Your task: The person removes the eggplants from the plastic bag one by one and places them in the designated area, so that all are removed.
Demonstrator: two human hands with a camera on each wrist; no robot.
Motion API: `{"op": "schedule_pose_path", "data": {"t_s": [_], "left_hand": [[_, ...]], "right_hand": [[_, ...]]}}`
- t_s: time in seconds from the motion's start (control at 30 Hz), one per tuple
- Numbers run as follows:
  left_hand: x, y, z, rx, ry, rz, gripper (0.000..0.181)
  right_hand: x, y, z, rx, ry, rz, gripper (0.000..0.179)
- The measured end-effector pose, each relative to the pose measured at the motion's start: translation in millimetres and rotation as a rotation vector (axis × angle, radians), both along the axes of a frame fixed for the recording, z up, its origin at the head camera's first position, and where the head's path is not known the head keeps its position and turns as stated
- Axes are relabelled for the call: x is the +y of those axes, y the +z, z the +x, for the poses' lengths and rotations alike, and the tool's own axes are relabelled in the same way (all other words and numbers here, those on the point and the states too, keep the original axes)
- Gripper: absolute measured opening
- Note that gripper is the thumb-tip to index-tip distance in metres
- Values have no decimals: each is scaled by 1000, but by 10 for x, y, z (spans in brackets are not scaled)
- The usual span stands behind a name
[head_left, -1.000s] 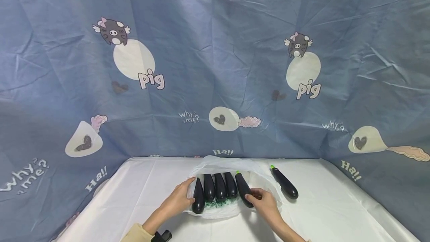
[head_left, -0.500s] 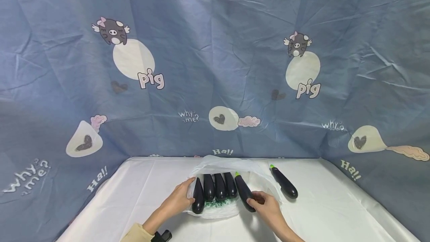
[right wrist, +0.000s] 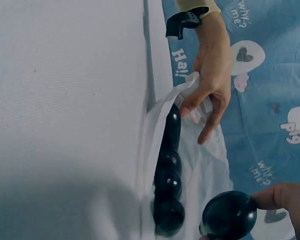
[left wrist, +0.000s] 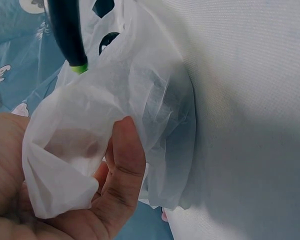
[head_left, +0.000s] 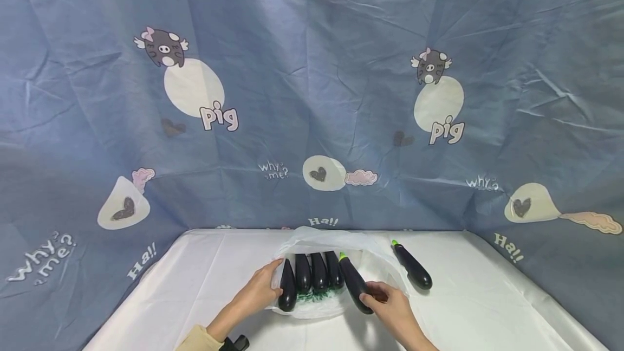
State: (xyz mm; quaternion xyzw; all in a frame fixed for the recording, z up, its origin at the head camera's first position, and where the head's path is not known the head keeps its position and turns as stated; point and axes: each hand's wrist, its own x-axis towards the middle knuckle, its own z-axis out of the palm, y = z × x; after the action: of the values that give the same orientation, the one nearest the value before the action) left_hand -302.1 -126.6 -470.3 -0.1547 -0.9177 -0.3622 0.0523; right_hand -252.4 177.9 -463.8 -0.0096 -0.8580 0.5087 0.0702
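Observation:
A thin white plastic bag (head_left: 331, 312) lies spread with its mouth facing me in the head view. Inside it several dark eggplants (head_left: 319, 274) lie side by side, stem ends away. My left hand (head_left: 258, 290) grips the bag's left edge; the left wrist view shows the film (left wrist: 65, 195) between curled fingers (left wrist: 125, 165) and palm. Between thumb and fingers, my right hand (head_left: 394, 307) holds another eggplant (head_left: 355, 285) by its thick end, its green stem pointing into the bag's mouth. The right wrist view shows that rounded end (right wrist: 230, 215) close up, apart from the others.
Another green-stemmed eggplant (head_left: 413, 267) lies on the white table (head_left: 478, 297), right of the bag. A blue curtain (head_left: 312, 96) with pig prints hangs behind the table. A black strap (head_left: 234, 343) is on the left wrist.
My right hand has drawn its eggplant slightly toward me and to the right, the stem end moving nearer the bag's mouth. The left hand keeps its grip in place.

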Motion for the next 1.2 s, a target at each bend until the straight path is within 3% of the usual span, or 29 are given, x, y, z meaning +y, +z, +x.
{"op": "schedule_pose_path", "data": {"t_s": [0.27,0.47,1.2], "left_hand": [[-5,-5,-1,5,-6,0,72],[-8,-16,-11,-10,-9,-2,73],[4,-20,-14,-33,-3,19,72]], "right_hand": [[56,138,69,16,-16,46,36],[105,182,85,37,-30,21,34],[445,364,-31,-31,-111,45,43]]}}
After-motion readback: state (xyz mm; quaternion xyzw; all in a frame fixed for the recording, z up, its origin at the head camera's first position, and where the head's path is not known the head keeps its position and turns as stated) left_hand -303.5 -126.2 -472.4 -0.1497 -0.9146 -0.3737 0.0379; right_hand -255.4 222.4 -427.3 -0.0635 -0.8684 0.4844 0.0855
